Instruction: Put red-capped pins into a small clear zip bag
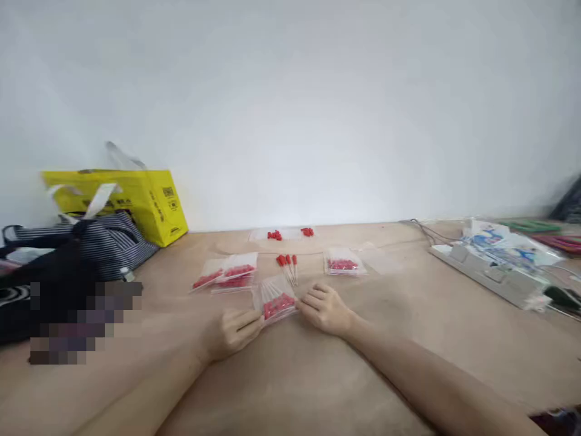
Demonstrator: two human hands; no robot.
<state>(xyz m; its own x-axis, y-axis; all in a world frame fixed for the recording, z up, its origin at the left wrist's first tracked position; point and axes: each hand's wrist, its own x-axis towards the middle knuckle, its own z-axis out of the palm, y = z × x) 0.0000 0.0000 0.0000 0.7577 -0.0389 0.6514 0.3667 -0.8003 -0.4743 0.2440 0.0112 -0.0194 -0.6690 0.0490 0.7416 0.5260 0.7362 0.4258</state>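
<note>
Bag in work: a clear bag (278,303) of red-headed sticks was laid at the near middle of the desk (299,387), between both hands, red heads toward the near edge.
Left grip: the bag's near left corner was pinched by the left hand (236,332).
Right grip: the bag's right edge was met by the curled fingers of the right hand (324,309); pinch or mere touch could not be told, blurred.
Loose sticks: three or more red-headed loose sticks (289,268) were left just beyond the bag, fanned slightly.
Bagged stock: filled bags (229,274) were laid to the left, a further bag pile (344,264) to the right.
Handling, judged: film was best held flat by both edges, light pressure only; heads were best kept level, sticks parallel, so that no film would be pierced or creased.
</note>
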